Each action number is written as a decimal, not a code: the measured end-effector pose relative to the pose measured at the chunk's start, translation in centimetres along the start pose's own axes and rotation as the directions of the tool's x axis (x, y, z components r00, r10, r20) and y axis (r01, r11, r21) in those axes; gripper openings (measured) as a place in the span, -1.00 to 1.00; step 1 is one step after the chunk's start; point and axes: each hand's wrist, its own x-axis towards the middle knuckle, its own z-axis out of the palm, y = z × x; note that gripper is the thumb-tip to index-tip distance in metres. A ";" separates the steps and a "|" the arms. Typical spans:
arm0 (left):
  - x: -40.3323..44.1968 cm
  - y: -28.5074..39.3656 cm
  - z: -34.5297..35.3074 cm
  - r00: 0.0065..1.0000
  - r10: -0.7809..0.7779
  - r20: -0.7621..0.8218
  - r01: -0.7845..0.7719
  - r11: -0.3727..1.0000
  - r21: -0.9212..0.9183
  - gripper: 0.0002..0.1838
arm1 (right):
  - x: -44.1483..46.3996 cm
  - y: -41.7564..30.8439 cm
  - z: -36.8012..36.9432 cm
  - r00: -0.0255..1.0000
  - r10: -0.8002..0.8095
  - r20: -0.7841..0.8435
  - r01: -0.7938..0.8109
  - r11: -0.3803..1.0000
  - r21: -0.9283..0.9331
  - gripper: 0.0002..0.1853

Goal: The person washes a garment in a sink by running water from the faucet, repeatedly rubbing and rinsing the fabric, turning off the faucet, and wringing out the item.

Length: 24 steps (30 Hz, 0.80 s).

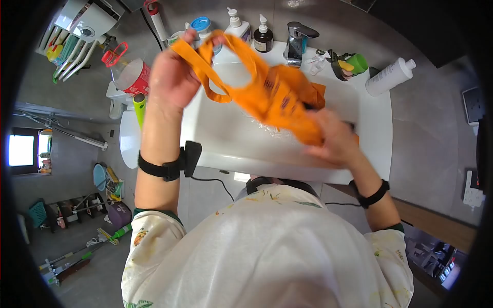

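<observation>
An orange cloth bag with long straps and dark printing is stretched between my two hands above the white sink. My left hand is closed on its strap end, at the sink's far left. On the right, my right hand grips the bag's lower part, with some blur. The bag hangs bunched and tilted down toward the right. Beneath it, the basin holds some water or wet, shiny drops. Part of the bag behind my right hand is hidden.
A faucet stands at the back, beside a dark pump bottle and a white pump bottle. To the right are a green cup and a white bottle. A large red-labelled plastic bottle stands left.
</observation>
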 end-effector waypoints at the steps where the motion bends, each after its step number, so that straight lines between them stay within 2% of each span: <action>1: 0.1 -1.2 -1.5 0.994 -0.090 -0.055 0.090 0.996 0.000 -0.75 | -0.8 0.3 1.4 1.000 0.000 0.000 0.000 1.000 0.000 -0.37; 3: 0.0 -4.3 -3.4 0.950 -0.140 -0.278 0.162 0.985 0.059 -0.75 | -1.6 0.9 3.0 0.987 -0.059 0.152 0.041 0.992 0.115 -0.41; 5: -0.8 -6.8 -6.4 0.927 -0.225 -0.299 0.254 0.965 0.062 -0.77 | -0.6 1.8 2.8 0.995 0.096 0.032 -0.101 0.976 0.192 -0.49; 6: -1.6 -7.5 -6.0 0.908 -0.224 -0.355 0.274 0.957 0.099 -0.79 | 0.4 2.8 2.3 0.992 0.119 -0.043 -0.107 0.971 0.212 -0.55; 7: -2.0 -7.9 -6.0 0.907 -0.231 -0.352 0.282 0.954 0.099 -0.79 | 1.5 3.3 1.5 0.986 0.133 -0.102 -0.113 0.977 0.183 -0.55; 9: -2.5 -8.7 -6.5 0.900 -0.143 -0.413 0.232 0.957 0.173 -0.80 | 4.1 4.5 -0.3 0.970 0.119 -0.211 -0.097 0.989 0.111 -0.56; 10: -2.5 -8.9 -7.3 0.901 -0.148 -0.408 0.215 0.969 0.125 -0.80 | 5.4 5.4 -0.9 0.962 0.090 -0.258 -0.074 0.995 0.068 -0.57; 12: -3.1 -8.5 -7.1 0.880 -0.146 -0.451 0.215 0.971 0.106 -0.80 | 7.8 7.2 -1.6 0.953 0.030 -0.300 -0.061 0.994 -0.093 -0.51; 13: -3.3 -8.3 -7.1 0.859 -0.140 -0.493 0.210 0.974 0.090 -0.80 | 9.0 8.0 -1.7 0.954 0.031 -0.300 -0.060 0.994 -0.089 -0.51; 15: -3.9 -8.2 -8.3 0.862 -0.129 -0.490 0.200 0.975 0.095 -0.78 | 10.8 9.2 -1.6 0.932 0.002 -0.364 -0.102 0.961 -0.257 -0.39; 20: -5.5 -8.3 -10.6 0.771 -0.070 -0.633 0.106 0.994 0.019 -0.74 | 13.1 11.2 -0.7 0.966 0.097 -0.239 -0.175 0.927 -0.333 -0.28; 24: -7.0 -8.5 -11.5 0.765 -0.024 -0.644 0.099 0.992 0.081 -0.76 | 13.5 12.3 0.3 0.978 0.170 -0.121 -0.201 0.921 -0.335 -0.27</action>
